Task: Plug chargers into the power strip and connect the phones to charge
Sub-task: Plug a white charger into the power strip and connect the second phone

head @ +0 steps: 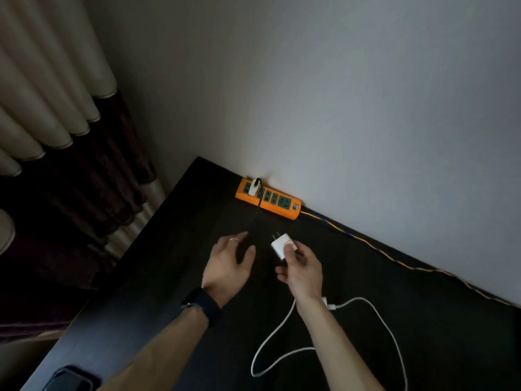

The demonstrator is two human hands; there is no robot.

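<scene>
one charger (254, 187) is seated in the power strip (277, 203) by the wall (338, 108), fingers of the right hand (303, 270) pinch a second charger (280, 245) short of it, left hand (229, 266) loosely open, phones seemingly unconnected.

black wristwatch (200, 304), finger ring (233, 239)

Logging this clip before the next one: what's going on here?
A person's right hand pinches a white charger, prongs aimed at the orange power strip by the wall, not yet plugged in. A second charger already sits in the strip's left end. The left hand is open over the dark table, holding nothing. A white cable loops near the right wrist.
</scene>
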